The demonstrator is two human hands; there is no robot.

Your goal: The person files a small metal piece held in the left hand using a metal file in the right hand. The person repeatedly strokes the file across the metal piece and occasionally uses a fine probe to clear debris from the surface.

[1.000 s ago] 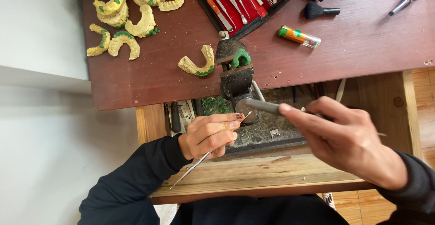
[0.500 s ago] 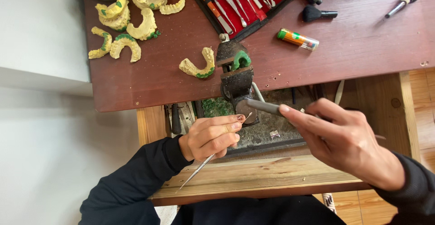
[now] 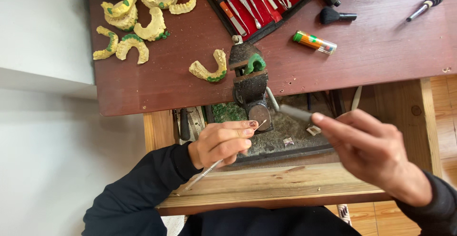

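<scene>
Wooden drawer edge (image 3: 266,188) lies beneath both hands, left hand (image 3: 221,143) and right hand (image 3: 376,155).

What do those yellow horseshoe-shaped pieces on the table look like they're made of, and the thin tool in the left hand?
The jaw-shaped casts look like dental plaster or stone: matte, chalky yellow, with rough edges. The green parts along their arches look like wax, though that is uncertain. The thin pick in the left hand appears to be metal: slim, silver-grey, with a ridged handle and a fine pointed tip.

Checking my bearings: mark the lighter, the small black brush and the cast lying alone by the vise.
lighter (image 3: 314,42), head view, middle of its barrel.
small black brush (image 3: 336,15), head view, where bristles meet handle.
lone cast (image 3: 210,68), head view, its yellow arch.
</scene>
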